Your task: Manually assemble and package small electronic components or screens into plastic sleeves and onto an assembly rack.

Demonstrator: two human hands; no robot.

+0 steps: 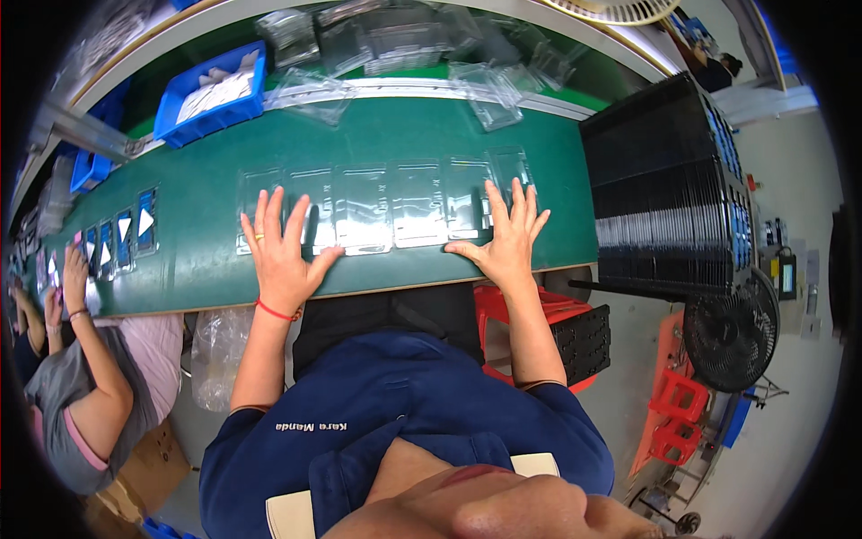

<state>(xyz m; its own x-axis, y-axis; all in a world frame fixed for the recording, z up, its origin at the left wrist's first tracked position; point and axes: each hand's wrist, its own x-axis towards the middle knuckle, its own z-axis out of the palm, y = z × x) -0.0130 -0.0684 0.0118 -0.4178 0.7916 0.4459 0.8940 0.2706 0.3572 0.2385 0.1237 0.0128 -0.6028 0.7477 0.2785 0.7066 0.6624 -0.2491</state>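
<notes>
Trays of clear, thin rectangular plastic [363,211] lie side by side in a row on the green counter [202,225] in front of the person, six as far as the glare allows counting. The left hand [287,253] is spread, fingers apart, over the two leftmost trays, its thumb reaching the third's lower edge; the right hand [505,249], likewise spread and wrapped around nothing, is at the two rightmost, its thumb near the fourth. The hands are well apart, and whether they press or only rest lightly cannot be told. The lining-up looks nearly done, as the trays sit close in a fairly even line, though the rightmost is set slightly higher and tilted. No contents can be made out in them; dark streaks in two may be only reflections. Farther left, near another person's hand [74,274], stand flat blue panels [148,199] bearing white triangular pieces [145,221]; nothing similar shows in the trays here, so any such filling appears undone. Loose clear plastic pieces [310,94] lie toward the far edge, near a blue plastic bin [220,122].
</notes>
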